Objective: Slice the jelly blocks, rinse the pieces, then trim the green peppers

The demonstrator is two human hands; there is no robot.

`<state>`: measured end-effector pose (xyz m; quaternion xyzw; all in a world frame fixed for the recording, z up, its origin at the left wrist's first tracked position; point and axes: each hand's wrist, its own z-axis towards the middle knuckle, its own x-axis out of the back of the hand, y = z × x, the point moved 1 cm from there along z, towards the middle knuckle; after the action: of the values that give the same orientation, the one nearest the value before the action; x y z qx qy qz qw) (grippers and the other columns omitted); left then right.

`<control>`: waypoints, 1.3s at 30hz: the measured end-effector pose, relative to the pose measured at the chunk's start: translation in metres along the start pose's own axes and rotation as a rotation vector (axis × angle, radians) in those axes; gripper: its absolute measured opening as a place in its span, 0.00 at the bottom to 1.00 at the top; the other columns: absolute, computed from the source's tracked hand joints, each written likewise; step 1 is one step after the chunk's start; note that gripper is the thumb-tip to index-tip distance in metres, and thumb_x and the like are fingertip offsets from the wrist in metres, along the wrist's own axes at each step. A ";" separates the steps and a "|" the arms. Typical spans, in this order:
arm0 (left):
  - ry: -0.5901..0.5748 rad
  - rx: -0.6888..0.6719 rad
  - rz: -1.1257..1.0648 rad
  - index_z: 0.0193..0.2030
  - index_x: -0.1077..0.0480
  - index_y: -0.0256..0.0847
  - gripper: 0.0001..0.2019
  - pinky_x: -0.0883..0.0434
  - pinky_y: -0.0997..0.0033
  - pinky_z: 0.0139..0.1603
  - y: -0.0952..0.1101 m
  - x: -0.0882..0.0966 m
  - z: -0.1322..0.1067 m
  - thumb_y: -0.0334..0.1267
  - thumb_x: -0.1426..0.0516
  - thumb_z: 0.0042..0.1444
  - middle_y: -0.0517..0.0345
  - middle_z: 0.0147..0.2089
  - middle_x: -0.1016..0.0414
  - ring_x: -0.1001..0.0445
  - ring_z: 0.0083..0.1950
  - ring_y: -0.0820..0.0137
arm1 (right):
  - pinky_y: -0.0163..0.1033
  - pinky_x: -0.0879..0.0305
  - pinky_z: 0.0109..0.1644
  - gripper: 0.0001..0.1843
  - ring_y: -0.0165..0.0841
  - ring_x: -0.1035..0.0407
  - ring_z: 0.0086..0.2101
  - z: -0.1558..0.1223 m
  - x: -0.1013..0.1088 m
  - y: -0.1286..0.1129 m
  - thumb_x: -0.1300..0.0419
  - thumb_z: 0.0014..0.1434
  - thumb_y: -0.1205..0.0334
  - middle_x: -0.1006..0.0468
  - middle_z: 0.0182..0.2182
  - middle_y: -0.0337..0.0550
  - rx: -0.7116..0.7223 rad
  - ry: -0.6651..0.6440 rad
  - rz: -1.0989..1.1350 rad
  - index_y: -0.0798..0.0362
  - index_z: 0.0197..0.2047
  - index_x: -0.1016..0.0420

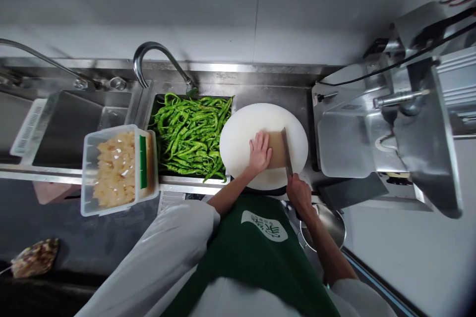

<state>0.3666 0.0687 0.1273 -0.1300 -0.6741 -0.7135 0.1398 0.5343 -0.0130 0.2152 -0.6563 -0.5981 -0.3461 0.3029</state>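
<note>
Slicing seems to be the step in hand: a tan slab (277, 149) lies on the white round board (238, 126), right of the green peppers (191, 133), with the cleaver (286, 152) at its right end. The left hand (260, 152) rests on the slab's left part, grip open, while the right hand (298, 193) grips the cleaver's handle; another cut would call for fingers clear of the blade.

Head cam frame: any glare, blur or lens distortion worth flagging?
Head view: small glints on the pale tub contents and faucet; cutting board bright, but cleaver distinct; lower right corner dark and soft; metal machine looks wide-angle stretched; hands fairly sharp.
</note>
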 end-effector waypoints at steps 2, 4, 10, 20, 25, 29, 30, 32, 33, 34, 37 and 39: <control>-0.059 -0.090 0.036 0.77 0.39 0.47 0.31 0.78 0.43 0.80 0.005 -0.001 -0.001 0.56 0.52 0.72 0.50 0.82 0.51 0.59 0.83 0.53 | 0.43 0.32 0.48 0.20 0.45 0.20 0.44 -0.002 0.002 -0.004 0.60 0.78 0.59 0.17 0.41 0.60 -0.009 0.002 0.017 0.60 0.55 0.31; -0.074 -0.124 0.026 0.75 0.37 0.46 0.32 0.79 0.44 0.79 0.009 -0.003 -0.001 0.57 0.49 0.70 0.49 0.81 0.48 0.55 0.83 0.52 | 0.43 0.32 0.49 0.20 0.45 0.20 0.44 -0.001 0.005 -0.007 0.59 0.78 0.57 0.17 0.42 0.59 -0.025 0.008 0.042 0.58 0.59 0.34; 0.013 0.043 -0.173 0.78 0.42 0.43 0.39 0.71 0.51 0.82 0.000 -0.004 0.007 0.62 0.46 0.67 0.51 0.83 0.56 0.64 0.84 0.57 | 0.44 0.33 0.48 0.20 0.48 0.21 0.46 0.011 0.013 -0.003 0.60 0.77 0.59 0.19 0.42 0.63 -0.079 -0.007 0.098 0.60 0.60 0.35; 0.259 0.260 -0.528 0.81 0.52 0.43 0.38 0.61 0.65 0.83 -0.029 0.008 -0.006 0.62 0.56 0.72 0.59 0.84 0.57 0.59 0.83 0.68 | 0.43 0.35 0.42 0.22 0.47 0.21 0.40 -0.013 0.022 -0.019 0.63 0.78 0.59 0.19 0.38 0.63 -0.116 0.115 0.110 0.63 0.57 0.34; 0.252 0.217 -0.507 0.81 0.51 0.46 0.36 0.60 0.66 0.83 -0.027 0.011 -0.019 0.61 0.55 0.73 0.62 0.83 0.56 0.59 0.83 0.68 | 0.40 0.36 0.42 0.20 0.44 0.20 0.40 -0.028 0.021 -0.063 0.62 0.78 0.60 0.18 0.37 0.57 0.018 0.053 0.084 0.61 0.58 0.35; 0.229 0.232 -0.520 0.81 0.52 0.49 0.35 0.61 0.66 0.84 -0.019 0.005 -0.021 0.60 0.54 0.73 0.64 0.83 0.56 0.59 0.84 0.68 | 0.41 0.35 0.44 0.18 0.44 0.20 0.41 -0.029 0.013 -0.083 0.61 0.78 0.61 0.17 0.38 0.56 0.045 0.028 0.083 0.60 0.57 0.35; 0.222 0.222 -0.524 0.81 0.52 0.49 0.35 0.61 0.66 0.84 -0.017 0.004 -0.021 0.60 0.54 0.73 0.64 0.83 0.56 0.59 0.83 0.68 | 0.41 0.35 0.44 0.18 0.45 0.20 0.42 -0.029 0.012 -0.085 0.61 0.78 0.62 0.17 0.39 0.56 0.038 0.029 0.081 0.60 0.56 0.35; 0.204 0.201 -0.529 0.82 0.53 0.47 0.36 0.61 0.65 0.84 -0.015 0.002 -0.021 0.61 0.54 0.73 0.63 0.83 0.56 0.59 0.83 0.67 | 0.41 0.35 0.44 0.18 0.45 0.20 0.42 -0.029 0.010 -0.087 0.61 0.78 0.62 0.17 0.39 0.56 0.023 0.035 0.081 0.60 0.56 0.34; 0.194 0.195 -0.530 0.82 0.53 0.47 0.37 0.61 0.65 0.84 -0.014 0.002 -0.022 0.61 0.54 0.73 0.62 0.83 0.57 0.59 0.84 0.67 | 0.41 0.35 0.43 0.18 0.45 0.20 0.42 -0.029 0.010 -0.088 0.61 0.78 0.62 0.17 0.39 0.56 0.017 0.039 0.082 0.60 0.56 0.34; 0.184 0.194 -0.530 0.82 0.53 0.46 0.37 0.61 0.65 0.84 -0.014 0.001 -0.022 0.61 0.54 0.73 0.62 0.83 0.57 0.59 0.84 0.67 | 0.41 0.35 0.43 0.18 0.44 0.20 0.42 -0.029 0.010 -0.089 0.61 0.78 0.62 0.17 0.39 0.56 0.012 0.043 0.084 0.60 0.56 0.34; 0.162 0.199 -0.530 0.82 0.53 0.44 0.37 0.62 0.65 0.84 -0.013 0.000 -0.021 0.60 0.55 0.73 0.61 0.84 0.57 0.59 0.84 0.66 | 0.41 0.35 0.43 0.18 0.44 0.19 0.42 -0.031 0.012 -0.092 0.62 0.78 0.62 0.17 0.38 0.56 0.001 0.051 0.091 0.60 0.55 0.34; 0.149 0.193 -0.527 0.82 0.53 0.43 0.38 0.62 0.64 0.84 -0.012 0.000 -0.020 0.60 0.55 0.73 0.59 0.84 0.58 0.59 0.84 0.66 | 0.41 0.35 0.43 0.18 0.44 0.19 0.42 -0.032 0.013 -0.095 0.62 0.78 0.62 0.17 0.38 0.56 -0.008 0.051 0.097 0.60 0.55 0.34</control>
<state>0.3621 0.0491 0.1148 0.1164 -0.7374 -0.6652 0.0102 0.4378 -0.0221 0.2426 -0.6768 -0.5562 -0.3498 0.3320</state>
